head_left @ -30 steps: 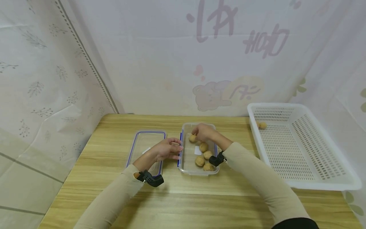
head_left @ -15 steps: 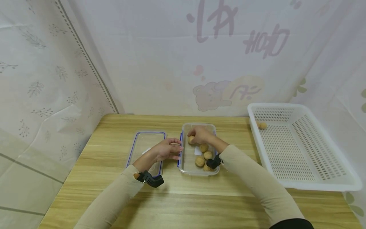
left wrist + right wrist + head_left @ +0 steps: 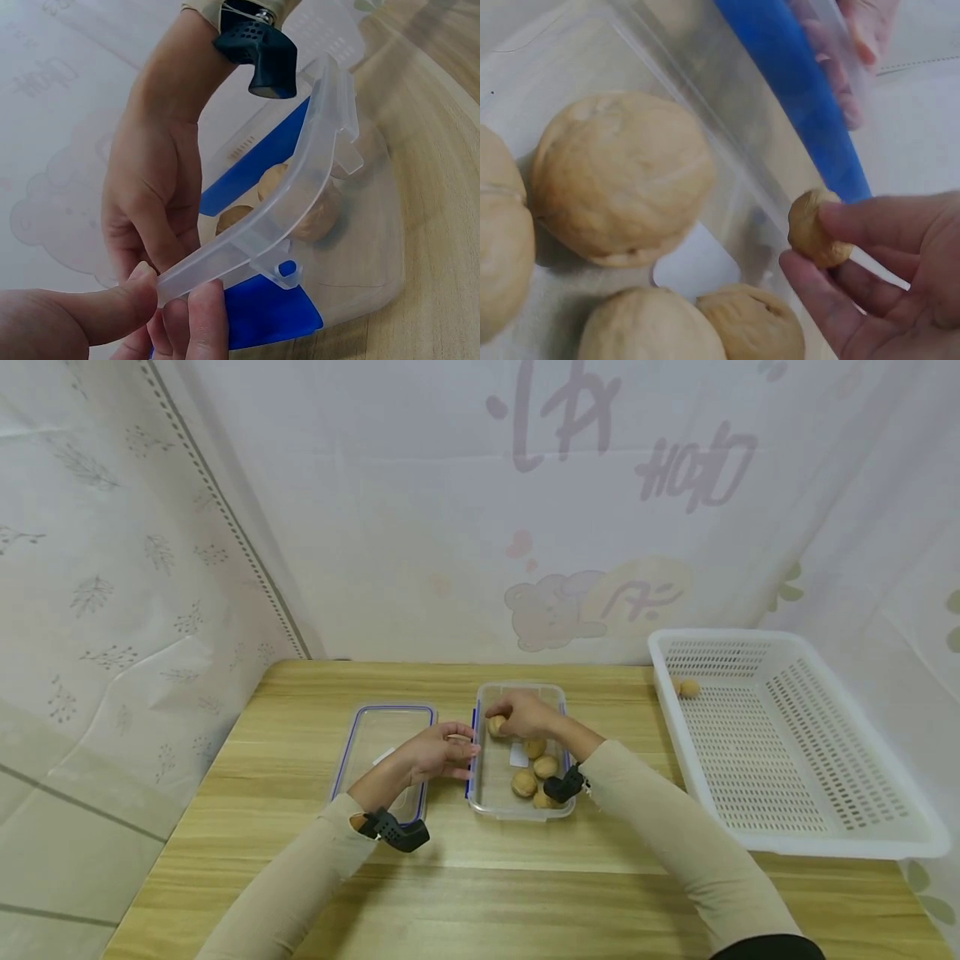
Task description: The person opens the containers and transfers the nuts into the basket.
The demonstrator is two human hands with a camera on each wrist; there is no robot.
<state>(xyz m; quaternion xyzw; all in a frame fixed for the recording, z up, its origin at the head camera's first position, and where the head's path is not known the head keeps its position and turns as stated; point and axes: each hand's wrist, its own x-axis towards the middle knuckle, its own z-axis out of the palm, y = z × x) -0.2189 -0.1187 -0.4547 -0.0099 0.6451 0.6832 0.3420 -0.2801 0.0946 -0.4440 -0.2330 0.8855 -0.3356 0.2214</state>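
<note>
My right hand (image 3: 527,713) is over the far left part of a clear plastic food box (image 3: 487,793). Between its thumb and fingers it pinches a walnut (image 3: 810,229), as the right wrist view shows. Several other walnuts (image 3: 523,782) lie on the box floor, mostly toward the near right, around a white label (image 3: 697,262). At the box's left side, my left hand (image 3: 437,752) holds the rim, with the thumb (image 3: 127,300) on one side and fingers on the other, beside a blue clip flap (image 3: 270,311).
A clear lid with a blue seal (image 3: 362,735) lies on the wooden table (image 3: 480,902) left of the box, partly under my left forearm. To the right stands a white perforated basket (image 3: 682,760) with walnuts (image 3: 689,688) at its far left corner.
My right hand has shifted slightly left inside the box, carrying the walnut toward the left wall. The left hand stays at the rim.
</note>
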